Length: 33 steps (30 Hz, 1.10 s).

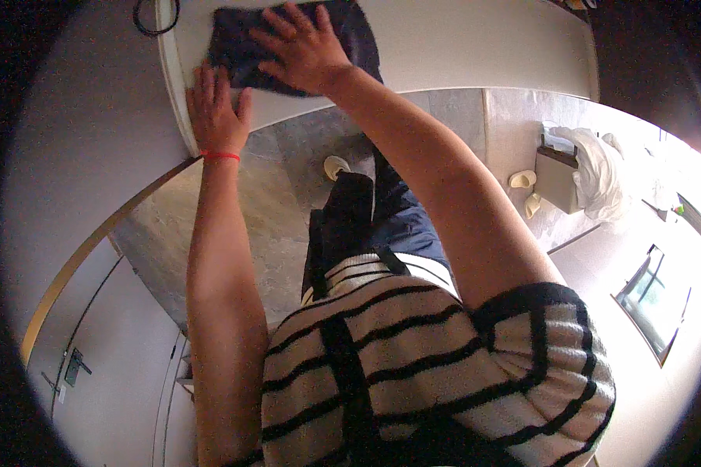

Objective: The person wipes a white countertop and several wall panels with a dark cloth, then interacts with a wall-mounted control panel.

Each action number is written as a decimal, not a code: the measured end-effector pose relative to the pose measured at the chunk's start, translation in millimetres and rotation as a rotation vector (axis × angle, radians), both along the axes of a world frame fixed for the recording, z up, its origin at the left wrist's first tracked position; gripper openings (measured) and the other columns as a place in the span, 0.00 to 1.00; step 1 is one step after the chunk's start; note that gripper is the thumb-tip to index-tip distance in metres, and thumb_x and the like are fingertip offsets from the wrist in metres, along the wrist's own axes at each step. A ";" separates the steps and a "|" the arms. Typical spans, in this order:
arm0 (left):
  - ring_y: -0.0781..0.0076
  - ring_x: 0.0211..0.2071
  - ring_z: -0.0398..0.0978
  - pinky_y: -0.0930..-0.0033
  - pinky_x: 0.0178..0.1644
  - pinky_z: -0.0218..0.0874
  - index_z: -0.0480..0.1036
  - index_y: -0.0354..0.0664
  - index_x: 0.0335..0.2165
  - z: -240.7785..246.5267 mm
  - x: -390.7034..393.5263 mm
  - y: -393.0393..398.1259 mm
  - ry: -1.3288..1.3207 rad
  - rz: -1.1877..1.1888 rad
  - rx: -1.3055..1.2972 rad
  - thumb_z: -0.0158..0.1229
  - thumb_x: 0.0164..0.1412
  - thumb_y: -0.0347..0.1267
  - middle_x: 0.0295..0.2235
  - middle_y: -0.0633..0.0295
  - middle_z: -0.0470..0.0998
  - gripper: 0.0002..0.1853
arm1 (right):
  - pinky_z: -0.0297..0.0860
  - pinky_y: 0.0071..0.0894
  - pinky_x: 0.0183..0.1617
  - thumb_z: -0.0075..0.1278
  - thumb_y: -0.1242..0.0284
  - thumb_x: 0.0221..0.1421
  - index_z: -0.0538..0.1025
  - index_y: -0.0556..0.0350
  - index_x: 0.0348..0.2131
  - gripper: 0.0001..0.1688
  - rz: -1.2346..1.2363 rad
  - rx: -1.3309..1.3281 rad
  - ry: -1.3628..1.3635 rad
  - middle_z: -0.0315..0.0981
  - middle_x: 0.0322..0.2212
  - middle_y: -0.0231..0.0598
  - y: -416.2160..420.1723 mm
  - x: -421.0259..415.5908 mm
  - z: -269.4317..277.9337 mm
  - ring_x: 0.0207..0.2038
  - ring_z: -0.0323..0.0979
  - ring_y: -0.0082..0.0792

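A dark cloth (233, 44) is spread on a pale flat surface (473, 49) at the top of the view. My right hand (309, 49) lies flat over the cloth with its fingers spread. Lower and to the left, my left hand (219, 117) rests palm down on the same pale surface, beside its left edge. A red cord bracelet (221, 155) circles that wrist. The left fingertips reach the cloth's lower left corner; whether they touch it I cannot tell. Neither hand grips anything.
A wall (87, 117) borders the surface on the left, with a black loop (156, 29) near the corner. Lower left is a door with a handle (79, 365). At right, pale slippers (522, 179) lie beside a box-like stand (555, 181) draped with white fabric (601, 175).
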<state>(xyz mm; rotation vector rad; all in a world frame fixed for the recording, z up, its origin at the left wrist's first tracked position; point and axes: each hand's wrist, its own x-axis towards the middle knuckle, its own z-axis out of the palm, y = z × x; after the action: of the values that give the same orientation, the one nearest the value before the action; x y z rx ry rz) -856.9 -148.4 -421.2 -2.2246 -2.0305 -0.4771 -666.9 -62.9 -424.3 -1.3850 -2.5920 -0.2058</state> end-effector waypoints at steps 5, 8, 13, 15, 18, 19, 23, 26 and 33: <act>0.56 0.63 0.52 0.47 0.63 0.43 0.59 0.50 0.59 -0.5 3.4 2.4 -0.028 0.006 0.033 0.51 0.59 0.45 0.62 0.55 0.56 0.31 | 0.37 0.61 0.65 0.39 0.43 0.55 0.63 0.29 0.59 0.35 -0.022 -0.092 0.192 0.51 0.62 0.30 -7.5 103.7 8.3 0.65 0.44 0.39; 0.56 0.64 0.50 0.50 0.65 0.40 0.56 0.51 0.61 1.9 6.2 4.9 -0.033 0.006 -0.007 0.50 0.61 0.43 0.63 0.56 0.52 0.31 | 0.41 0.59 0.63 0.41 0.45 0.56 0.60 0.33 0.60 0.37 -0.257 0.006 0.215 0.50 0.62 0.33 0.2 221.0 -3.8 0.65 0.45 0.41; 0.56 0.63 0.51 0.50 0.65 0.40 0.56 0.51 0.60 6.6 11.4 5.4 -0.042 -0.025 0.002 0.49 0.62 0.41 0.63 0.55 0.53 0.30 | 0.39 0.66 0.62 0.42 0.43 0.55 0.59 0.36 0.61 0.40 -0.727 0.078 0.078 0.48 0.63 0.37 -2.3 269.7 -18.1 0.64 0.44 0.48; 0.55 0.63 0.51 0.50 0.65 0.40 0.56 0.51 0.60 5.2 5.4 1.7 -0.006 -0.008 -0.007 0.49 0.62 0.41 0.63 0.54 0.53 0.29 | 0.44 0.70 0.57 0.41 0.39 0.52 0.63 0.34 0.58 0.40 -0.463 0.118 0.142 0.52 0.61 0.34 -8.1 207.4 -9.2 0.62 0.48 0.48; 0.55 0.63 0.50 0.50 0.64 0.42 0.57 0.50 0.60 3.7 5.7 4.7 -0.009 -0.054 0.003 0.49 0.61 0.41 0.63 0.54 0.53 0.29 | 0.45 0.73 0.58 0.46 0.41 0.50 0.70 0.32 0.53 0.35 -0.233 0.066 0.188 0.54 0.61 0.29 -26.6 151.8 -6.1 0.64 0.46 0.42; 0.56 0.63 0.50 0.50 0.64 0.43 0.57 0.49 0.59 1.6 3.4 2.9 -0.001 -0.057 -0.010 0.50 0.61 0.42 0.62 0.55 0.53 0.30 | 0.43 0.76 0.58 0.44 0.41 0.51 0.67 0.34 0.56 0.37 -0.127 0.033 0.262 0.52 0.61 0.33 -22.7 156.3 -2.7 0.64 0.45 0.46; 0.53 0.63 0.50 0.51 0.64 0.42 0.56 0.49 0.60 -5.4 -6.1 5.2 0.045 -0.111 0.018 0.46 0.63 0.43 0.62 0.52 0.53 0.29 | 0.43 0.59 0.64 0.47 0.53 0.53 0.66 0.45 0.56 0.34 -0.340 -0.028 0.194 0.56 0.59 0.43 -5.4 263.8 2.2 0.62 0.51 0.47; 0.51 0.63 0.51 0.50 0.63 0.43 0.56 0.46 0.60 -6.5 -7.6 13.8 0.000 -0.158 -0.021 0.46 0.64 0.42 0.62 0.51 0.54 0.29 | 0.43 0.59 0.64 0.46 0.53 0.55 0.64 0.48 0.57 0.34 -0.574 0.120 0.177 0.54 0.60 0.43 6.1 365.0 -12.8 0.62 0.50 0.48; 0.48 0.63 0.48 0.40 0.63 0.39 0.58 0.46 0.58 -25.4 35.7 41.7 -0.025 -0.100 0.007 0.50 0.61 0.40 0.61 0.51 0.55 0.28 | 0.42 0.67 0.63 0.46 0.52 0.54 0.58 0.41 0.61 0.39 -0.551 0.173 0.134 0.47 0.63 0.39 0.0 331.5 -21.1 0.65 0.43 0.49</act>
<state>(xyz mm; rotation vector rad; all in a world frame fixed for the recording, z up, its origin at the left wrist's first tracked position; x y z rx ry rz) -821.2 -106.7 -446.6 -2.3368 -1.9324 -0.5221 -335.4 -62.9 -445.4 -1.9343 -1.9813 -0.3880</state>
